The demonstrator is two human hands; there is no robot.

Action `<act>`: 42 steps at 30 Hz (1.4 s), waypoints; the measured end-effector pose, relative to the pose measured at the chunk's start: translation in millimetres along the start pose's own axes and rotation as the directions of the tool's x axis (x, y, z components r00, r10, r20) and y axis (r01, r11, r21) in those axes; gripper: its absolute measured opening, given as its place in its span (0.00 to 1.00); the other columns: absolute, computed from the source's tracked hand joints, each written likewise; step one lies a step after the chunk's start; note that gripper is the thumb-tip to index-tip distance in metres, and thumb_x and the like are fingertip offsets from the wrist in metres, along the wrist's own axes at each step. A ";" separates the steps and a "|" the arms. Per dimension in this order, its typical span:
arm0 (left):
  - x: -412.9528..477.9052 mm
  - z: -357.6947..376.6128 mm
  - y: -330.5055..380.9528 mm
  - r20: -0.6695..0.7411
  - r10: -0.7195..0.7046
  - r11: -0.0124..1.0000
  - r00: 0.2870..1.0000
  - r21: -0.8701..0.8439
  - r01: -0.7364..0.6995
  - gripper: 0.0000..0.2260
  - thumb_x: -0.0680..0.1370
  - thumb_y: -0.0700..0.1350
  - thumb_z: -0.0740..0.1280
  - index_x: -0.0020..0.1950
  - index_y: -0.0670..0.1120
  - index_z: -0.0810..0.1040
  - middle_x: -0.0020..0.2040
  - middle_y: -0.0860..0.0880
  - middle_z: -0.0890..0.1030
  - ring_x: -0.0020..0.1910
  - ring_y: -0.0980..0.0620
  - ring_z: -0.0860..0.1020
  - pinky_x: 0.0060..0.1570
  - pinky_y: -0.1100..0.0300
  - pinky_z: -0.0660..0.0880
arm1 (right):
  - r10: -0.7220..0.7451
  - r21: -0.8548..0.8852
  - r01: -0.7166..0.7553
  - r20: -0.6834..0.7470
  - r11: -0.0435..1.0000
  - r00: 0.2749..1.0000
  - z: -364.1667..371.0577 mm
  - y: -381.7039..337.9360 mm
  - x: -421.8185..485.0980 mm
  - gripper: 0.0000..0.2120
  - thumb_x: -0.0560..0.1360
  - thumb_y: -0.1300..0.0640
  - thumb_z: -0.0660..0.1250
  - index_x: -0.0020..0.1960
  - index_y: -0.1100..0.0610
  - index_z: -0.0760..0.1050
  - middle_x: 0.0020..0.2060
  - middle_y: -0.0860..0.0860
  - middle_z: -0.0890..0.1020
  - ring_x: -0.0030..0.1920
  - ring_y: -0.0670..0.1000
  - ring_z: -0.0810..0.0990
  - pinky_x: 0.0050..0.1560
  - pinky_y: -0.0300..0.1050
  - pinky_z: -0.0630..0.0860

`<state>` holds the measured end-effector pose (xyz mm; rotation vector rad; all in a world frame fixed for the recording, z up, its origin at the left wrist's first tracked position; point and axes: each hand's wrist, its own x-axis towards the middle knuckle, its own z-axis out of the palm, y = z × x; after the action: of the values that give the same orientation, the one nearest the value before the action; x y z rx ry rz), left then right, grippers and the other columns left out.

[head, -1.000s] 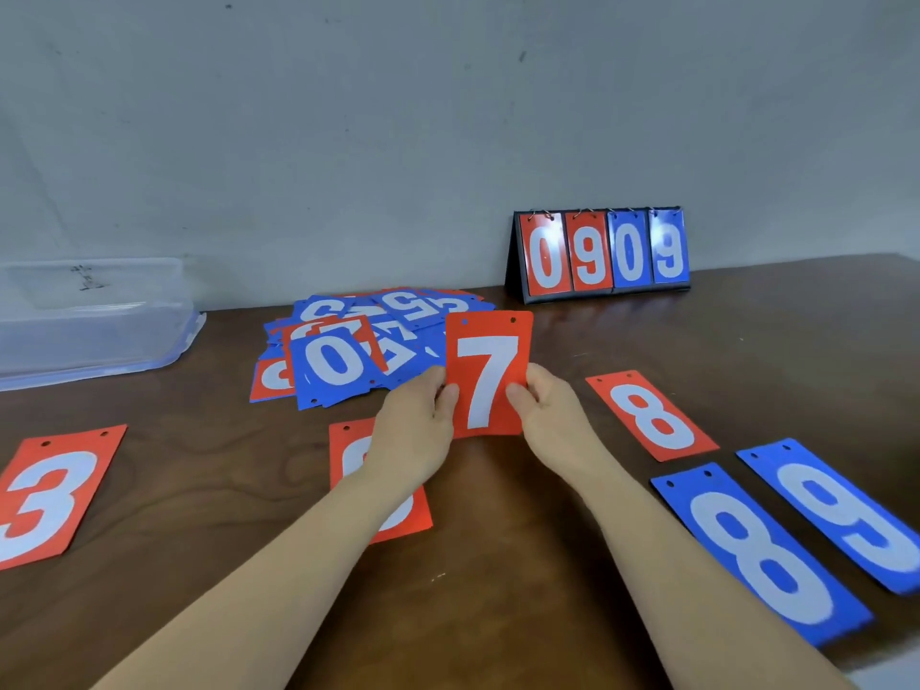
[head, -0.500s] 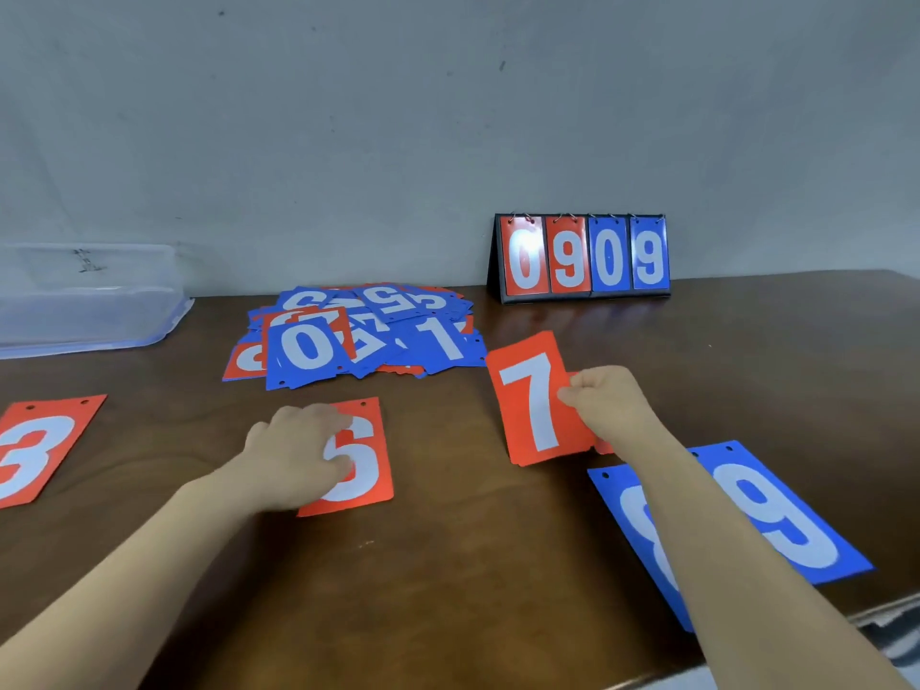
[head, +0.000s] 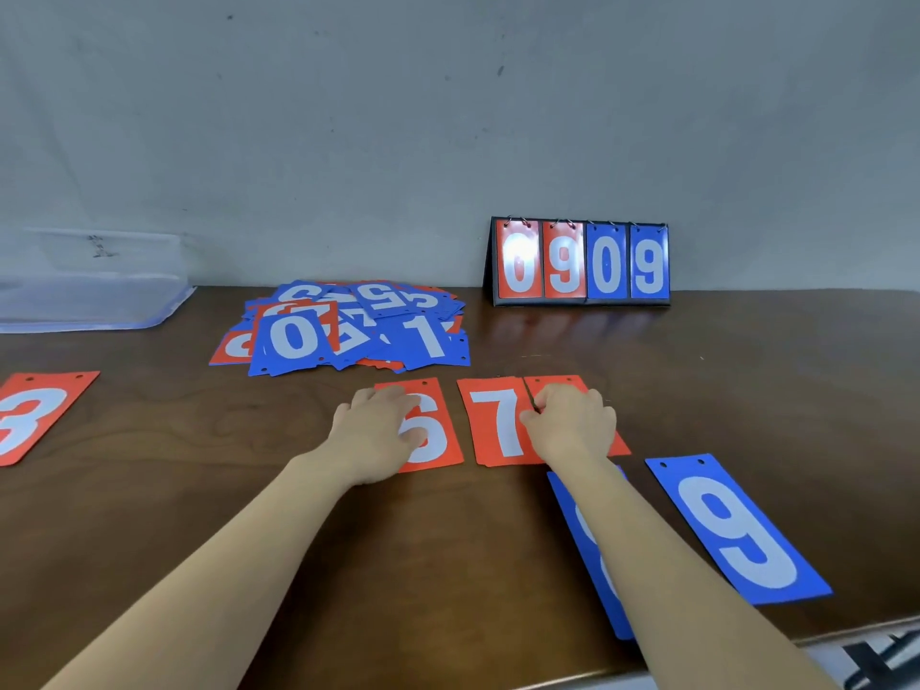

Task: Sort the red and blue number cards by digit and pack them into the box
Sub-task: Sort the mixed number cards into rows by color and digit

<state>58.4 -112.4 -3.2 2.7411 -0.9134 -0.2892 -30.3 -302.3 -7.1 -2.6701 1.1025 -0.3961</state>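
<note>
A red 6 card (head: pixel 438 440) lies flat on the brown table, and my left hand (head: pixel 378 430) rests on its left half with relaxed fingers. Right beside it lies a red 7 card (head: pixel 498 425). My right hand (head: pixel 572 420) grips the 7's right edge with curled fingers. That hand covers most of a red 8 card (head: pixel 557 383). A blue 8 card (head: pixel 582 540) is partly hidden under my right forearm, with a blue 9 card (head: pixel 737 530) to its right. A red 3 card (head: pixel 35 415) sits far left. The loose pile of red and blue cards (head: pixel 348 326) lies behind.
A clear plastic box (head: pixel 89 286) stands at the back left against the wall. A black flip scoreboard (head: pixel 580 263) showing 0909 stands at the back right. The table's front edge (head: pixel 747 644) runs close to the blue cards.
My right hand has lowered the red 7 flat onto the table between the 6 and the red 8. My left hand has slid the 6 rightwards, up against it.
</note>
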 end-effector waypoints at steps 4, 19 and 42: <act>-3.2 8.0 1.6 -0.081 0.035 0.993 0.996 -0.109 -0.043 0.21 0.83 0.53 0.58 0.76 0.56 0.63 0.79 0.53 0.59 0.78 0.50 0.53 0.74 0.46 0.52 | -0.056 -0.048 0.054 -0.045 0.997 0.997 -3.3 1.3 -3.8 0.11 0.79 0.47 0.63 0.58 0.49 0.78 0.57 0.51 0.79 0.61 0.54 0.70 0.60 0.48 0.66; 8.0 26.3 45.4 0.112 0.225 0.957 0.968 0.161 -0.241 0.22 0.84 0.58 0.45 0.78 0.64 0.49 0.81 0.51 0.45 0.79 0.50 0.41 0.75 0.47 0.41 | -0.049 -0.222 0.088 0.173 0.971 0.984 -8.4 26.1 0.7 0.22 0.80 0.38 0.53 0.69 0.46 0.70 0.68 0.53 0.69 0.69 0.58 0.63 0.67 0.57 0.59; 13.1 25.5 54.7 0.015 0.219 0.973 0.976 0.078 -0.219 0.23 0.84 0.58 0.45 0.80 0.60 0.45 0.81 0.50 0.42 0.79 0.49 0.40 0.76 0.46 0.43 | 0.003 -0.124 0.003 0.050 0.992 0.999 -9.0 38.2 11.9 0.15 0.82 0.45 0.53 0.53 0.49 0.76 0.50 0.51 0.79 0.60 0.54 0.70 0.60 0.54 0.63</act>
<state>31.3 -167.0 -13.4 2.6776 -1.2414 -0.2244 -50.1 -338.2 -8.4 -2.7710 1.1479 -0.2673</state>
